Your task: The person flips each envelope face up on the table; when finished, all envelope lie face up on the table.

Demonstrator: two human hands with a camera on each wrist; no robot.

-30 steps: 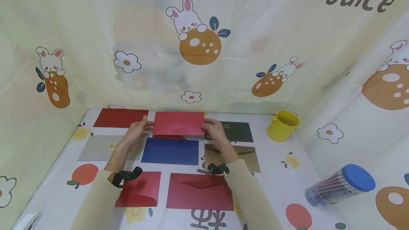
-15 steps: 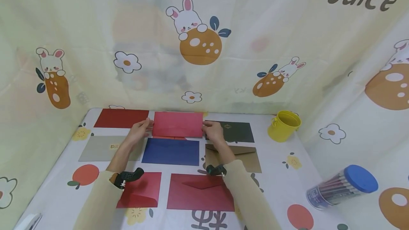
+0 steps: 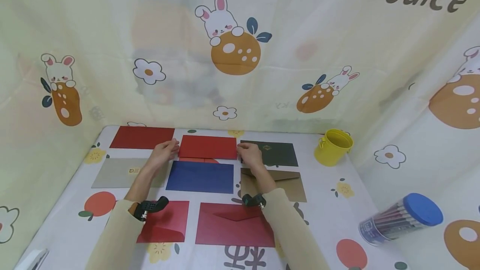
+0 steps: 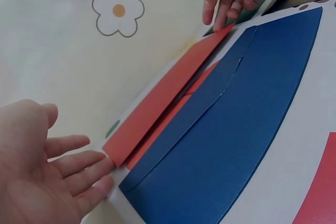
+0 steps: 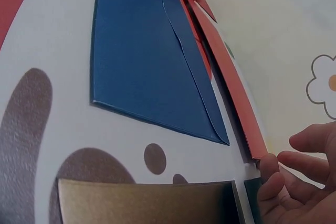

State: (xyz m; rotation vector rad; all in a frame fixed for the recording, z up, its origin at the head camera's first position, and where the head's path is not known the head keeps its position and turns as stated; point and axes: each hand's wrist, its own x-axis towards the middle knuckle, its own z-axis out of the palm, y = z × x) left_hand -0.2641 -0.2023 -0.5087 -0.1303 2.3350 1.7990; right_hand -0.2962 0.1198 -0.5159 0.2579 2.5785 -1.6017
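A red envelope (image 3: 208,147) lies in the middle of the back row, behind a blue envelope (image 3: 200,177). Its near edge looks slightly off the table, with a dark gap beneath in both wrist views. My left hand (image 3: 163,153) is at its left end, fingers extended and thumb apart; in the left wrist view the fingertips (image 4: 107,161) meet or nearly meet the corner. At the other end is my right hand (image 3: 250,154), its fingers loosely bent beside the right corner, over the edge of a dark green envelope (image 3: 279,154). Neither hand grips the envelope.
Around these lie a dark red envelope (image 3: 142,137), a grey one (image 3: 116,173), a brown one (image 3: 288,186) and two red ones in front (image 3: 176,216) (image 3: 234,230). A yellow bucket (image 3: 333,148) and a blue-lidded tub of pens (image 3: 399,220) stand at right.
The red envelope, tilted up between both hands before, has come down and lies flatter. My fingers have let go of its ends, while both arms stay nearly where they were.
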